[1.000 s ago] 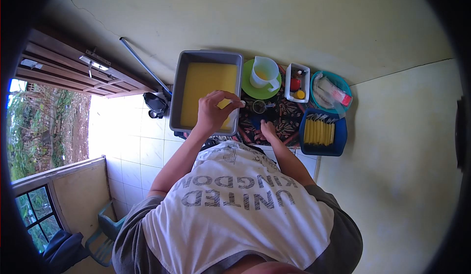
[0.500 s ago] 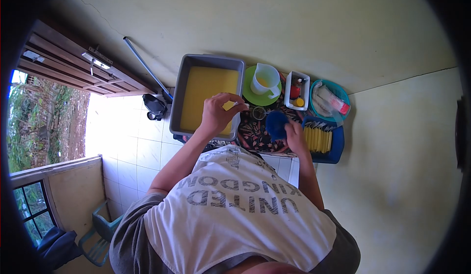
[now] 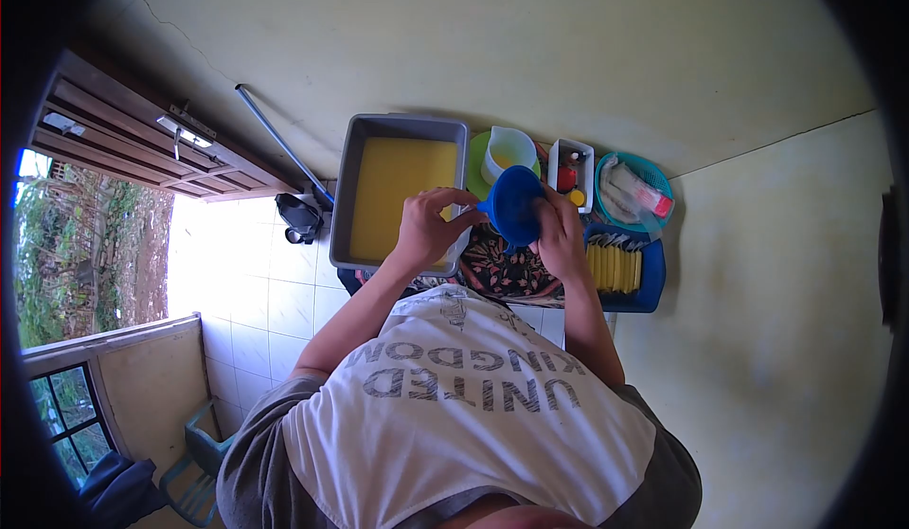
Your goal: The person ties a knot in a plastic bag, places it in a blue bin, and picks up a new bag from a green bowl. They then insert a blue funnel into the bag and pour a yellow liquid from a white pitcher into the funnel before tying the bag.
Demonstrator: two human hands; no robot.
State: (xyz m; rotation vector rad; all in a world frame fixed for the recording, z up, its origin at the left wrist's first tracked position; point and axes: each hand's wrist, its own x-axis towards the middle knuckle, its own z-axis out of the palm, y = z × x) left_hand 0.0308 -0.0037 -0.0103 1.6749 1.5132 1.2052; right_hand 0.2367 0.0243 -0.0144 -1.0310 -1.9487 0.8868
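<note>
My right hand (image 3: 561, 235) holds a blue funnel (image 3: 514, 209) by its right side, its wide mouth facing up. The funnel's narrow end points left, at the fingertips of my left hand (image 3: 431, 226). Those fingers are pinched together beside the right rim of a grey tub (image 3: 461, 164) of yellow liquid (image 3: 393, 188); what they grip is too small to make out. Behind the funnel, a translucent measuring jug (image 3: 511, 147) with some yellow liquid stands on a green plate (image 3: 476, 179).
A white tray (image 3: 589, 174) holds small bottles. Farther right are a teal basket (image 3: 668, 188) with plastic bags and a blue basket (image 3: 651, 287) of yellow-filled packets. A patterned cloth (image 3: 502, 273) lies beneath. A pole (image 3: 279, 136) leans at the wall.
My right hand has moved up and left with the funnel, which now meets my left fingertips. It covers the small clear cup seen earlier. My left hand has shifted only slightly.
</note>
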